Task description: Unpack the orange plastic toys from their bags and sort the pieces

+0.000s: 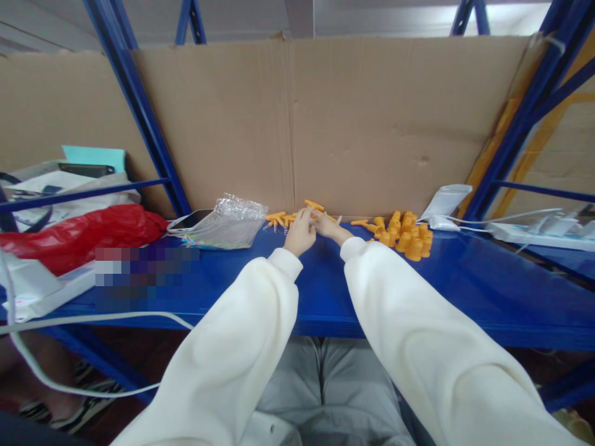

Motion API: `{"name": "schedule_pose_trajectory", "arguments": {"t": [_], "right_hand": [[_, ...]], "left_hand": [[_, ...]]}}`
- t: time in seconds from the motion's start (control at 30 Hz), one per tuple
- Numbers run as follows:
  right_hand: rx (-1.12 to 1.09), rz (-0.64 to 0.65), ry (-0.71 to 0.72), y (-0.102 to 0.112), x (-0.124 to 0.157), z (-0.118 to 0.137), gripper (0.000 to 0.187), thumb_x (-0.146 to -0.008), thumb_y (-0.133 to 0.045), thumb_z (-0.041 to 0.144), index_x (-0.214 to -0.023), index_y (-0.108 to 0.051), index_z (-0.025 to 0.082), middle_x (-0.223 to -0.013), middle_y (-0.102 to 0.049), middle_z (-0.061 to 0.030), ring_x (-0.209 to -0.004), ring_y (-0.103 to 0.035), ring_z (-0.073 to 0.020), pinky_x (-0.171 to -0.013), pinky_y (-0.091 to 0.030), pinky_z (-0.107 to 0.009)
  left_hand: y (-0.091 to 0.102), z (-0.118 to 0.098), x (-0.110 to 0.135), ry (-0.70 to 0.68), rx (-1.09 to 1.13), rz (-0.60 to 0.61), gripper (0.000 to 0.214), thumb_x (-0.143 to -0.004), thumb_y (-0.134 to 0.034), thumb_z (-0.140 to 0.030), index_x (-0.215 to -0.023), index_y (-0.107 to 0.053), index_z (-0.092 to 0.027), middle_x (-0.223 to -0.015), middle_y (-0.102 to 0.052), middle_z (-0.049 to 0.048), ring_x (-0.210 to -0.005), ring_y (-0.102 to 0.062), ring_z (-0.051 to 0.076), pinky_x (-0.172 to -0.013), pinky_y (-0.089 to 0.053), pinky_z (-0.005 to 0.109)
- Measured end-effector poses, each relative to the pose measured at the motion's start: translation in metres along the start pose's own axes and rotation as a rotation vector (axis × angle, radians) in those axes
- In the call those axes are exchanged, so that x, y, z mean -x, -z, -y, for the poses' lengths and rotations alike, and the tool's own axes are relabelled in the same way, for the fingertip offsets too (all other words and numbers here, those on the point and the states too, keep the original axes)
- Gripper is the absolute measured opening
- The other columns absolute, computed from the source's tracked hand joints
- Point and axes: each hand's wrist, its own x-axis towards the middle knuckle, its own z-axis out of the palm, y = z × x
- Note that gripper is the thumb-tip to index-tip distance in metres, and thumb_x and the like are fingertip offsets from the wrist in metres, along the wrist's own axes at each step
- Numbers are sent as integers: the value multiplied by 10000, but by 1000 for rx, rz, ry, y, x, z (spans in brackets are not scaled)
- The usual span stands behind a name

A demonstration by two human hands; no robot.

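Observation:
My left hand point(301, 231) and my right hand point(328, 225) meet over the back of the blue tabletop, fingers bent inward and touching. Whatever lies between the fingertips is too small and covered to name. Just beyond them shows an orange plastic stick point(315, 204); whether it is held, I cannot tell. Left of my left hand lie several orange stick-shaped pieces point(277, 218) with small coiled, shiny ends. To the right of my right hand stands a cluster of orange cup-shaped plastic parts point(409, 234), with a loose orange piece point(359, 222) nearer the hand.
A clear plastic bag point(227, 226) and a phone point(195, 219) lie to the left, beside a red plastic bag point(88, 232). Cardboard point(372, 124) walls off the back between blue posts. At right are a white packet point(446, 204) and a power strip point(534, 232). A white cable point(93, 319) crosses the left front.

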Motion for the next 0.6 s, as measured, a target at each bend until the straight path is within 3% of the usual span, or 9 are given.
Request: {"name": "schedule_pose_trajectory", "arguments": {"t": [0.1,0.2,0.3,0.43,0.6], "right_hand": [[141,20,-49,17,9,-6,457,-1001,-398,298,-1437,-491,199,-1525,-472,-148,-1456,-363,-321,-1161,-169,-673],[294,89,-162,43,19,-16,417,-963,-466,248,-1345,-582,127,-1352,-614,-226,-1285,-574,-302,-1101,-379,-521],[412,192,-251,59,26,-31,398,-881,-597,231,-1250,-662,97,-1209,-682,-265,-1184,-646,-332,-963,-503,-433],[479,299,-210,57,35,-55,266,-761,-693,125,-1020,-754,111,-1000,-754,-226,-1009,-722,-341,-847,-555,-415],[370,270,-136,50,41,-69,119,-724,-671,66,-773,-737,153,-779,-758,-139,-835,-743,-302,-768,-561,-387]], "left_hand": [[0,-1,0,-9,-9,9,526,-741,-492,2,-1242,-558,-144,-1286,-597,149,-1252,-561,248,-1141,-419,443],[1,-2,0,0,-23,19,507,-748,-501,-5,-1238,-569,-118,-1283,-604,162,-1236,-573,250,-1129,-429,428],[1,-1,-1,22,-34,37,455,-767,-509,-25,-1197,-606,-137,-1228,-645,138,-1171,-614,244,-1081,-470,429],[2,-2,-2,45,-55,101,351,-782,-511,-36,-1065,-683,-150,-1123,-711,107,-1100,-654,233,-1046,-498,417],[3,-6,-2,71,-63,210,251,-802,-532,-66,-904,-730,-181,-978,-755,56,-935,-699,211,-925,-565,378]]}}
